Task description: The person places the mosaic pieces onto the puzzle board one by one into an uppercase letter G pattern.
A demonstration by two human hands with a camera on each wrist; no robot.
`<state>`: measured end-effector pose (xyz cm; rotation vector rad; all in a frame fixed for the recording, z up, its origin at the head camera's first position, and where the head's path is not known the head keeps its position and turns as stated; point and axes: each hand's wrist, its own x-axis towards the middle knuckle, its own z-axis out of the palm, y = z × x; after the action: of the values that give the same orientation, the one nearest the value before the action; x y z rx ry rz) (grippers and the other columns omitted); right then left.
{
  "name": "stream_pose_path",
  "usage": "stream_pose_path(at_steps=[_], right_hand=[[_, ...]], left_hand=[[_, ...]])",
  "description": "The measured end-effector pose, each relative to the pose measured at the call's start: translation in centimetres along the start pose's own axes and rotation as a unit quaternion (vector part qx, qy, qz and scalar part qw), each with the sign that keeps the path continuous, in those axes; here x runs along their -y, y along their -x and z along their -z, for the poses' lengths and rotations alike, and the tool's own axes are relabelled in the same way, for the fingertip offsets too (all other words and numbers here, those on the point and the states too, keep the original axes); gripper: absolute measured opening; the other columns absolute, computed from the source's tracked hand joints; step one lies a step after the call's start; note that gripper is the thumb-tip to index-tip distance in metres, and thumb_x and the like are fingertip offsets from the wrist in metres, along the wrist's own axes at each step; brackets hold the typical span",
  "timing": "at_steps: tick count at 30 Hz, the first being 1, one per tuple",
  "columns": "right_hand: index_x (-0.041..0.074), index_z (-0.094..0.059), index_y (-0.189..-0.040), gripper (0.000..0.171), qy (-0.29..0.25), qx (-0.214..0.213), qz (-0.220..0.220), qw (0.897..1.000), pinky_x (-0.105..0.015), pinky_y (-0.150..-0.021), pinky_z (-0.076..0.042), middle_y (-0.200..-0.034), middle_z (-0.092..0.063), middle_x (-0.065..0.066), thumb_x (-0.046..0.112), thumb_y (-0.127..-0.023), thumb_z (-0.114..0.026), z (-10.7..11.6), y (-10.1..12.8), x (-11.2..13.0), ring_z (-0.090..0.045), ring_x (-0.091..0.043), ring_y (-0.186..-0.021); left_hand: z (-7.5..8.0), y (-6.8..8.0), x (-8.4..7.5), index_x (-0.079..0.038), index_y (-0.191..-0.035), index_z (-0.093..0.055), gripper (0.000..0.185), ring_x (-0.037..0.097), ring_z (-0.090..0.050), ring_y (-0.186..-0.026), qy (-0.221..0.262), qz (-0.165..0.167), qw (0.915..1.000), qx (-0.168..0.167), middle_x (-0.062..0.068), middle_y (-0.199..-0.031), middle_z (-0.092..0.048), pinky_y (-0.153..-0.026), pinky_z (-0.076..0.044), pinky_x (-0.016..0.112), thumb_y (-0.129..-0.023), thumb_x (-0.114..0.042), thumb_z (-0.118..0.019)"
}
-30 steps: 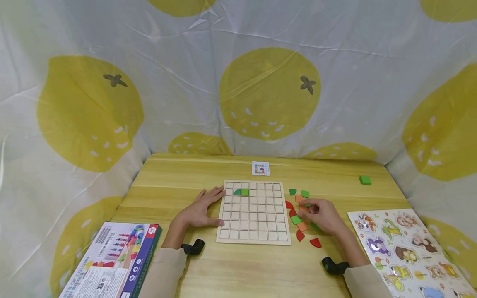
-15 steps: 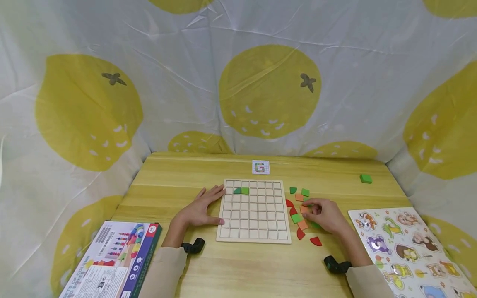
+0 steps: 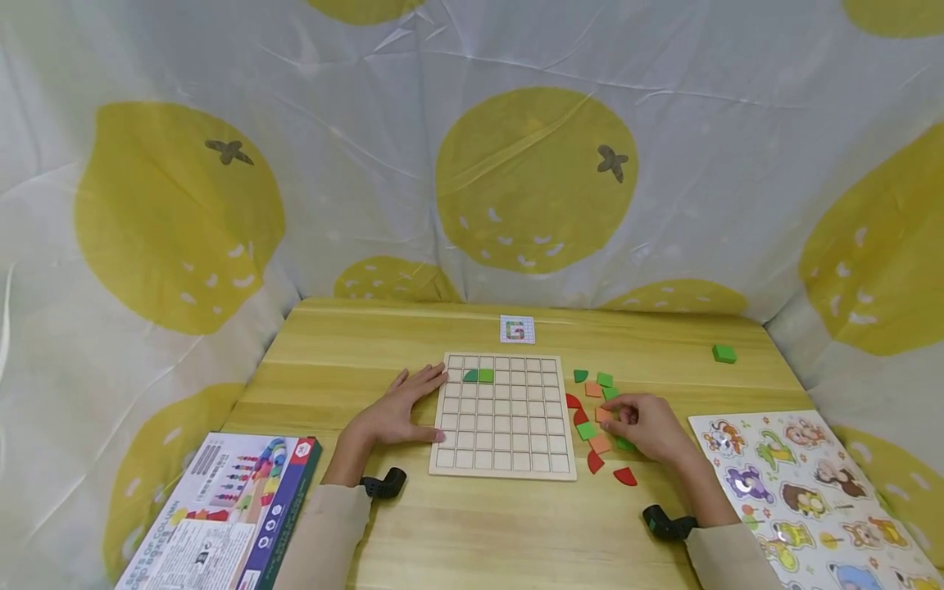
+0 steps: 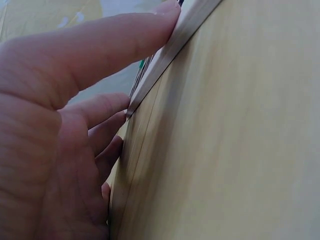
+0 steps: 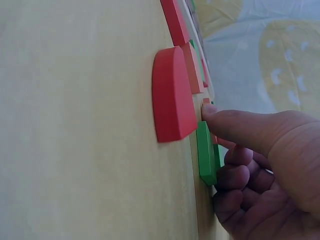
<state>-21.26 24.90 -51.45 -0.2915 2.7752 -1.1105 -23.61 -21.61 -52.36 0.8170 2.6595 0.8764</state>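
Orange tile (image 3: 603,415), pinched by the curled right hand (image 3: 645,428), looks light and stiff (edges grip best); flat left hand (image 3: 394,414) steadies the board (image 3: 504,416).

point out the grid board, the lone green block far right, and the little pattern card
grid board (image 3: 504,447), head view, bare lower cells.
lone green block (image 3: 723,353), head view, its top face.
pattern card (image 3: 517,329), head view, its middle.

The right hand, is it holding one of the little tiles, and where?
The right hand pinches a small orange tile by its edges, down among the loose pieces. The left hand holds nothing; its fingers press the board's left edge.
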Motion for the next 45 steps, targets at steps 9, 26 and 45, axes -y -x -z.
stream_pose_path(at_steps=[9, 26, 45], right_hand=[[0.005, -0.077, -0.113, 0.026, -0.002, -0.008, 0.002, 1.000, -0.023, -0.054, -0.036, -0.069, -0.053, 0.001, 0.021, -0.093, -0.078, -0.1, 0.1, -0.1, -0.046, -0.011, -0.061], [0.007, -0.076, -0.119, 0.031, -0.001, -0.022, 0.047, 0.999, -0.025, -0.056, -0.036, -0.065, -0.044, 0.002, 0.027, -0.094, -0.077, -0.1, -1.6, 2.4, -0.034, -0.009, -0.057], [0.011, -0.076, -0.117, 0.025, -0.028, 0.012, 0.071, 0.997, -0.026, -0.056, -0.031, -0.062, -0.033, 0.004, 0.024, -0.095, -0.076, -3.7, -6.5, 7.7, -0.027, -0.012, -0.055]], left_hand=[[0.1, -0.1, 0.1, -0.014, -0.164, -0.028, 0.097, 0.028, -0.011, -0.162, -0.005, 0.004, 1.0000, 0.007, 0.002, -0.174, -0.018, -0.130, 0.002, 0.057, -0.087, -0.042, -0.079], [-0.1, -0.1, 0.2, -0.014, -0.165, -0.028, 0.097, 0.028, -0.013, -0.161, -0.005, 0.004, 1.0000, -0.001, 0.002, -0.174, -0.018, -0.130, 0.001, 0.056, -0.087, -0.043, -0.079], [0.1, 0.0, -0.2, -0.010, -0.164, -0.029, 0.099, 0.032, -0.017, -0.160, -0.005, 0.008, 0.9999, -0.004, 0.008, -0.172, -0.023, -0.129, -0.002, 0.058, -0.086, -0.043, -0.080]])
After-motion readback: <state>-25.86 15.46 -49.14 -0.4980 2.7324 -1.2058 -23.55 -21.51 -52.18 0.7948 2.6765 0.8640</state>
